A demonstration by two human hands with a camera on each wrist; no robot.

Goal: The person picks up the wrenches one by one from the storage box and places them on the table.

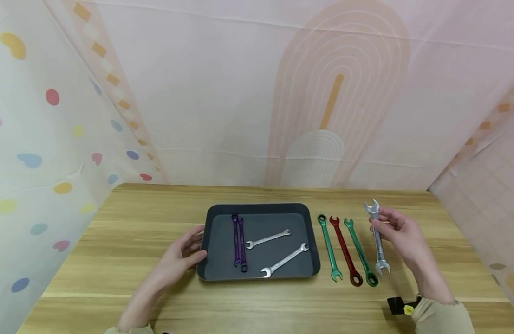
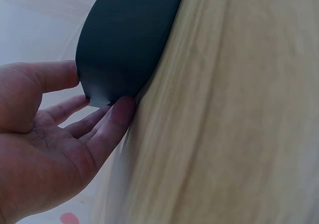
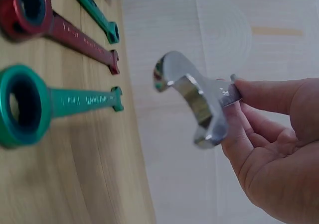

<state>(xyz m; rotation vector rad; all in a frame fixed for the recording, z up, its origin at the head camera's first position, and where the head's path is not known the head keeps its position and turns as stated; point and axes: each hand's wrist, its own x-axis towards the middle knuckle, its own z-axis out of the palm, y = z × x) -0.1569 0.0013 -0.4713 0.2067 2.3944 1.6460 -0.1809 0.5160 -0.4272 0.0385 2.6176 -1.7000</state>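
My right hand [image 1: 400, 229] pinches a silver double open-end wrench [image 1: 378, 241] by its upper shaft, raised over the table's right side. In the right wrist view, one jaw of that silver wrench [image 3: 192, 99] points toward the camera. At the left side of a dark grey tray [image 1: 257, 274], my left hand [image 1: 179, 260] holds the edge. The left wrist view has the thumb at the rim of the tray [image 2: 124, 40] and the fingertips low against its wall. Inside lie two purple combination wrenches [image 1: 239, 243], a smaller silver wrench [image 1: 268, 239] and a larger silver wrench [image 1: 285, 260].
Right of the tray lie a green combination wrench [image 1: 329, 248], a red one [image 1: 346, 250] and another green one [image 1: 361, 253], side by side. The wooden table [image 1: 114, 241] ends against patterned cloth [image 1: 206, 93] at the back and sides.
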